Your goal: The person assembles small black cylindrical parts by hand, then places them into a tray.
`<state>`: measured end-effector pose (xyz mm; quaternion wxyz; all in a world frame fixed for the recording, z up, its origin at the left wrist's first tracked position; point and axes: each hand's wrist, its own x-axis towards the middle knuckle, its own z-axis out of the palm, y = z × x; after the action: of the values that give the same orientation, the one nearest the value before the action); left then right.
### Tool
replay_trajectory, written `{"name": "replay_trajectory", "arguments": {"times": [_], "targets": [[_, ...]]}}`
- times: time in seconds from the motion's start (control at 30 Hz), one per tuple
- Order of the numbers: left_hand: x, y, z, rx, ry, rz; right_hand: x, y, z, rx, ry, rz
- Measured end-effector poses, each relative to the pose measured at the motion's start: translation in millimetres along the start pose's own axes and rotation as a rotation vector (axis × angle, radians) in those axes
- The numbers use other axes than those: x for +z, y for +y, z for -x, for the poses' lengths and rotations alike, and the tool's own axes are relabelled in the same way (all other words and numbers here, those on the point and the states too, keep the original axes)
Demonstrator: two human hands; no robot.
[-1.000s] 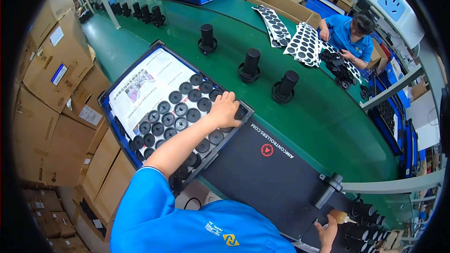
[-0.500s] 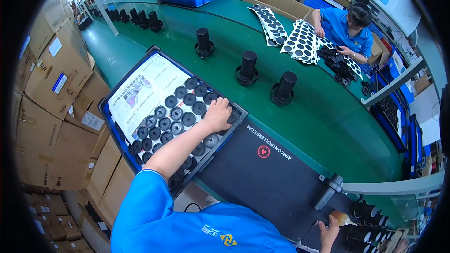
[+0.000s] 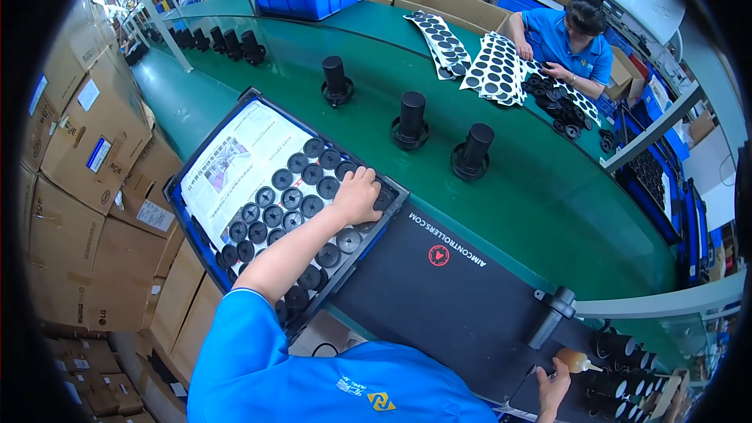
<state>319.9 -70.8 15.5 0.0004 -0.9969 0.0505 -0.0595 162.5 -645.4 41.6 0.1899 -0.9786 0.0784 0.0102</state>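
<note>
This is a factory assembly floor: a green desk (image 3: 548,211) runs from ten o'clock round to four, lined with matching black cylindrical parts (image 3: 412,113), and identical black discs (image 3: 312,206) lie in rows near the centre, toward nine. Toward two o'clock a blue-shirted co-worker (image 3: 581,56) bends over sheets of round black pieces (image 3: 495,70), stacked cardboard cartons (image 3: 78,180) crowd nine o'clock, and a blue bin (image 3: 313,1) stands at eleven.

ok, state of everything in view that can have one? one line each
Tray: open, partly filled
Black discs: in rough rows in the tray
Left hand: fingers bent over discs at the tray's edge
Amber bottle: tipped sideways, nozzle pointing right
Right hand: fingers at the bottle, grip unclear
Three nearer black cylinders beyond the tray: upright in round bases
White sheets: overlapping
Blue bin: open-topped
Cardboard box: open-topped
</note>
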Motion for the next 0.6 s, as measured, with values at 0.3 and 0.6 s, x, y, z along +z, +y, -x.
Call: {"name": "replay_trajectory", "arguments": {"times": [0.3,0.6], "targets": [[-79.6,41.9,19.8,0.241,0.208,0.311,2.2,-68.8,-0.5,0.09,0.126,-0.706],[-106.7,214.6,31.6,0.89,-0.013,0.821,45.9,-151.9,-3.9,-0.121,-0.707,-1.981]]}}
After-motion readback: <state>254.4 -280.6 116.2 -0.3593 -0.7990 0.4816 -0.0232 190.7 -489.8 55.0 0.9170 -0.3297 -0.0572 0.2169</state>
